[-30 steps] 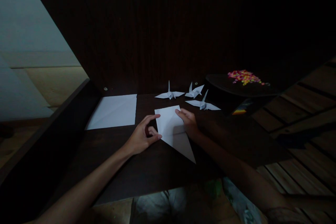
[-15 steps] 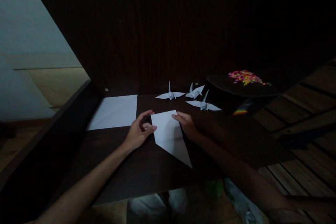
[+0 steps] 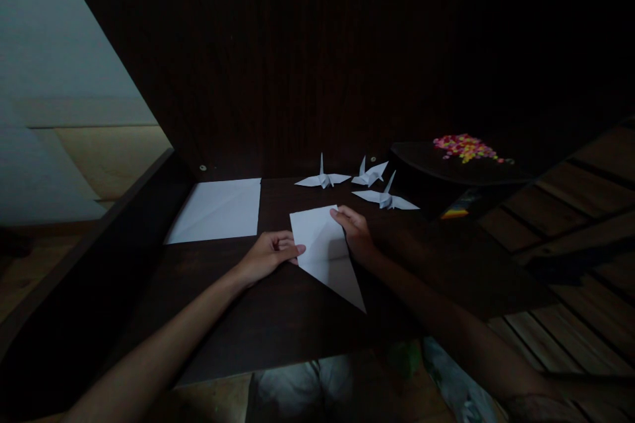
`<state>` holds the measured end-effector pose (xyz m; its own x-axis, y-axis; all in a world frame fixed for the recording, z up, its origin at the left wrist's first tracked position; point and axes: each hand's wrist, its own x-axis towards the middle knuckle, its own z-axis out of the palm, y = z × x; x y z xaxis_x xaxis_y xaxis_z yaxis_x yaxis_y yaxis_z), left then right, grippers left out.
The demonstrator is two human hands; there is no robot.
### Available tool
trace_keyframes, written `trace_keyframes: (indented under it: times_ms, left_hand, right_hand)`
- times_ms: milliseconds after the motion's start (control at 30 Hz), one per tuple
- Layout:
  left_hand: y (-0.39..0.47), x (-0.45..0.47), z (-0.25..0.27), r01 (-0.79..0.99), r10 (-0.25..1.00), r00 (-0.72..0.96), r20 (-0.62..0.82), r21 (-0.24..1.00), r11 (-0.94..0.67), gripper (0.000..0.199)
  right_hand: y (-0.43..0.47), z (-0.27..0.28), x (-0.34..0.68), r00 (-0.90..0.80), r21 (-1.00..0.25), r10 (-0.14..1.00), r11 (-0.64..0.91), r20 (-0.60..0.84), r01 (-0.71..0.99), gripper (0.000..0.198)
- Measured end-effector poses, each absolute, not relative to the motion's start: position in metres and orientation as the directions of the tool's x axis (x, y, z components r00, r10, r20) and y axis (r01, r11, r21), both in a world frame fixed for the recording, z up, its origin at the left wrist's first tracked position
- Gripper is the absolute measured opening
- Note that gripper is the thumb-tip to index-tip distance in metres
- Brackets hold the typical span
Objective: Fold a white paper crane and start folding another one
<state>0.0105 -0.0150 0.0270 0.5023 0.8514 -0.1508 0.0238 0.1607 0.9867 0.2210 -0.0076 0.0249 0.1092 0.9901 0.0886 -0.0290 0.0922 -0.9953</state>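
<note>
A partly folded sheet of white paper (image 3: 322, 244) is held between my two hands above the dark desk, its pointed corner toward me. My left hand (image 3: 272, 251) pinches the left edge, thumb on top and fingers curled behind. On the upper right edge, my right hand (image 3: 354, 231) grips with its thumb on the front; the other fingers are partly hidden behind the paper. Beyond the hands stand three white paper cranes: one on the left (image 3: 323, 180), one at the back right (image 3: 370, 174) and one in front (image 3: 385, 199).
To the left lies a creased white sheet (image 3: 218, 208) on the desk (image 3: 223, 324). A heap of small pink and yellow pieces (image 3: 466, 147) rests on a rounded shelf (image 3: 421, 157) at the right. A dark upright panel (image 3: 297, 66) closes the back.
My left hand has moved down along the paper's left edge and now pinches it lower, near the left corner. The paper has shifted slightly up and right with my right hand.
</note>
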Motion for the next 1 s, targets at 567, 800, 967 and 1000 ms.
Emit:
trace_keyframes:
  times_ms: [567, 800, 967, 1000]
  left_hand:
    - [-0.015, -0.001, 0.04, 0.28, 0.882, 0.093, 0.462, 0.838, -0.468, 0.016]
    - [-0.016, -0.008, 0.029, 0.318, 0.63, 0.516, 0.58, 0.553, -0.77, 0.03]
    - [-0.01, -0.008, 0.012, 0.391, 0.568, 0.691, 0.447, 0.43, -0.814, 0.041]
    - [-0.009, -0.008, 0.009, 0.413, 0.571, 0.706, 0.419, 0.412, -0.813, 0.044]
  right_hand:
    - [-0.013, 0.017, 0.216, 0.139, -0.958, 0.948, 0.278, 0.286, 0.072, 0.036]
    - [0.008, 0.017, 0.225, 0.072, -0.974, 0.993, -0.08, -0.097, -0.21, 0.047]
    - [0.014, 0.011, 0.236, 0.013, -0.998, 0.999, -0.038, -0.038, 0.042, 0.031]
    - [0.014, 0.009, 0.238, -0.006, -0.992, 1.0, 0.008, 0.007, 0.13, 0.027]
